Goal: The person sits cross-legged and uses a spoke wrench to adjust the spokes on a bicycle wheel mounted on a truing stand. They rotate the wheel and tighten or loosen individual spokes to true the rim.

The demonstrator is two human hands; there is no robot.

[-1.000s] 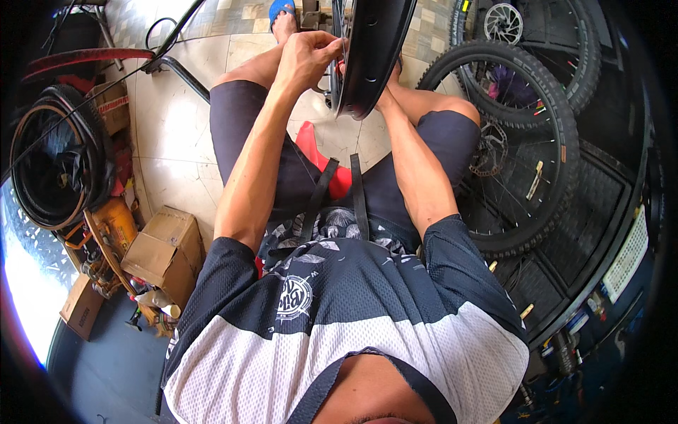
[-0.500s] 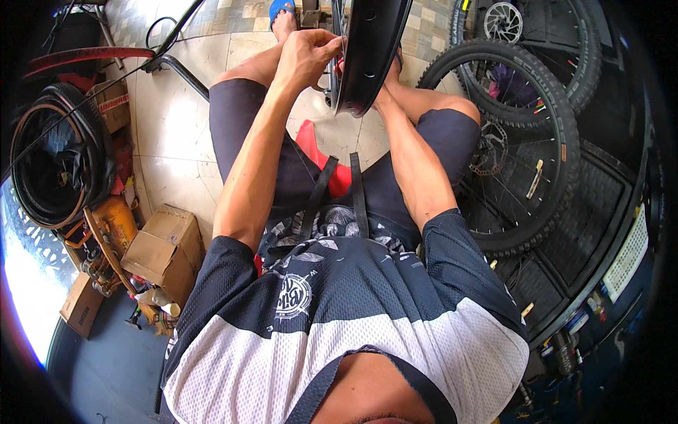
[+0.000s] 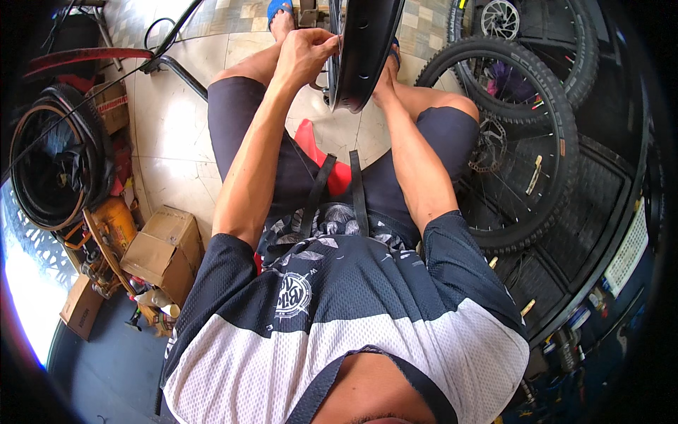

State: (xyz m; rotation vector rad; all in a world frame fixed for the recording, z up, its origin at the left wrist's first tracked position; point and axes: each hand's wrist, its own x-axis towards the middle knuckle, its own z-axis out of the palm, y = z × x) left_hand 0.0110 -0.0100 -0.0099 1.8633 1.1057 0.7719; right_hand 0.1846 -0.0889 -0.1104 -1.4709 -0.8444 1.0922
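Observation:
A black bicycle rim [image 3: 360, 63] with no tyre on it stands upright between my knees, seen nearly edge-on with holes along its inner bed. My left hand [image 3: 307, 56] is at the rim's left side, thumb and fingertips pinched together close to its edge. Whatever lies between those fingertips is too small to make out. On the rim's right side is my right hand [image 3: 385, 79], near the lower end of the rim. Its fingers are mostly hidden, so its grip does not show. Part of a metal stand [image 3: 308, 15] shows beyond the rim.
Two tyred wheels with disc rotors, a near one [image 3: 569, 141] and a far one [image 3: 588, 78], lean at the right. Cardboard boxes [image 3: 166, 244] and a stack of tyres [image 3: 99, 152] stand at the left. A black bar [image 3: 185, 76] juts in near my left knee.
The rim's lower end has shifted slightly left and up. More of my right hand shows beside it. My left hand keeps its pinch in nearly the same place.

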